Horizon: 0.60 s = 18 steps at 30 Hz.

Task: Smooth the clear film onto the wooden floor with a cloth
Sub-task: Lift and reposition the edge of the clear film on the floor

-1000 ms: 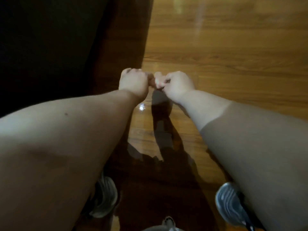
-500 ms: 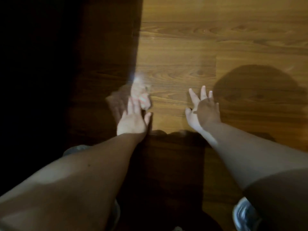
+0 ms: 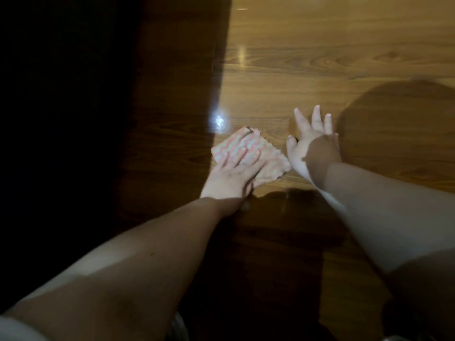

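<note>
A pink-and-white patterned cloth [image 3: 248, 143] is pressed flat onto the wooden floor [image 3: 320, 45] by the left hand [image 3: 231, 173], whose fingers [image 3: 240, 158] are laid out straight across the cloth's near half; nothing is gripped. Half a second earlier the cloth was seen only as a blur just ahead of those fingertips, and now it is spread square beneath them. The right hand [image 3: 312, 146] is held just beside the cloth's right edge, with its fingers straight and fanned apart as they were half a second ago. Whether its palm touches the boards cannot be told. A second ago both hands were bunched together as fists; they are now parted. The clear film's edges cannot be made out against the wood. A bright glare [image 3: 219, 120] is seen on the glossy surface just left of the cloth's far corner. A rounded shadow [image 3: 394, 124] is cast on the boards to the right of the right hand.
</note>
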### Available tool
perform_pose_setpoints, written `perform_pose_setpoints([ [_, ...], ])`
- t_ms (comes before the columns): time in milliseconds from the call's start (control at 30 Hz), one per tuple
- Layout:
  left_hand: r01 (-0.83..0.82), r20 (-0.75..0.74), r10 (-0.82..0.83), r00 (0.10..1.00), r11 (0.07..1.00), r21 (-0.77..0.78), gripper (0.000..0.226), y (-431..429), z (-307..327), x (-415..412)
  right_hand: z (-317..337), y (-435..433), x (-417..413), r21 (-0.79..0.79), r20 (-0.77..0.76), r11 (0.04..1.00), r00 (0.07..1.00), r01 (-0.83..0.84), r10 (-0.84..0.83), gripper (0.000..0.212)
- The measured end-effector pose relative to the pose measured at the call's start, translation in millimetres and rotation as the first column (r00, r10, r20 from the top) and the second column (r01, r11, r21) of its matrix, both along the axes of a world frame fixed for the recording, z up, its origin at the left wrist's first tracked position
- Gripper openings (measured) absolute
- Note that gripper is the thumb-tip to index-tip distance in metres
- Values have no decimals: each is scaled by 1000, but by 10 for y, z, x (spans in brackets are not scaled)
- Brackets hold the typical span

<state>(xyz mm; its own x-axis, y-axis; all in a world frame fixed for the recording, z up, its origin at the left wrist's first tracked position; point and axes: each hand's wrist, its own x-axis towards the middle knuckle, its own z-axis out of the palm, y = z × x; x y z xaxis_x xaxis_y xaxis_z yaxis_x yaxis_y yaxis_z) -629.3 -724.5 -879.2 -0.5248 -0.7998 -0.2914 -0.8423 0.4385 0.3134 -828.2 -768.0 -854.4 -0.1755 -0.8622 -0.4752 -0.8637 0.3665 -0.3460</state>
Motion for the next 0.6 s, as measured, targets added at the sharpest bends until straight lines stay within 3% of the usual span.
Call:
perform_pose_setpoints([
  [67, -225, 106, 231, 967, 972, -65, 55, -108, -38, 411, -8, -58, 41, 9, -4, 999, 999, -53, 53, 59],
  [133, -570, 297, 585, 755, 809, -145, 54, -286, -36, 917, -41, -70, 115, 7, 7, 995, 995, -99, 99, 59],
  [200, -788, 457, 736, 499, 605, -114, 56, -505, 34, 1211, -81, -45, 204, -45, 20, 992, 993, -117, 118, 59],
  [300, -922, 371, 885, 282, 356, -149, 54, -867, 117, 1203, -122, -33, 316, -207, 7, 971, 993, -116, 120, 56],
  [333, -920, 330, 900, 286, 354, -166, 52, -940, 129, 1118, -130, -61, 330, -235, 5, 964, 991, -127, 132, 56],
  [367, -891, 311, 880, 359, 422, -168, 52, -955, 120, 1000, -138, -116, 344, -239, 10, 961, 990, -137, 144, 56],
  [433, -690, 252, 694, 674, 714, -121, 55, -789, 26, 679, -145, -243, 356, -191, 26, 972, 989, -139, 146, 58],
  [500, -322, 107, 321, 941, 947, -10, 56, -523, -29, 321, -143, -379, 354, -152, 18, 982, 993, -115, 119, 59],
  [567, 25, 34, -25, 999, 1000, 7, 52, -361, -39, 183, -149, -507, 342, -127, -3, 989, 997, -81, 81, 59],
  [600, 81, -7, -81, 997, 996, -24, 52, -387, -47, 236, -155, -567, 317, -102, -16, 993, 998, -59, 58, 60],
])
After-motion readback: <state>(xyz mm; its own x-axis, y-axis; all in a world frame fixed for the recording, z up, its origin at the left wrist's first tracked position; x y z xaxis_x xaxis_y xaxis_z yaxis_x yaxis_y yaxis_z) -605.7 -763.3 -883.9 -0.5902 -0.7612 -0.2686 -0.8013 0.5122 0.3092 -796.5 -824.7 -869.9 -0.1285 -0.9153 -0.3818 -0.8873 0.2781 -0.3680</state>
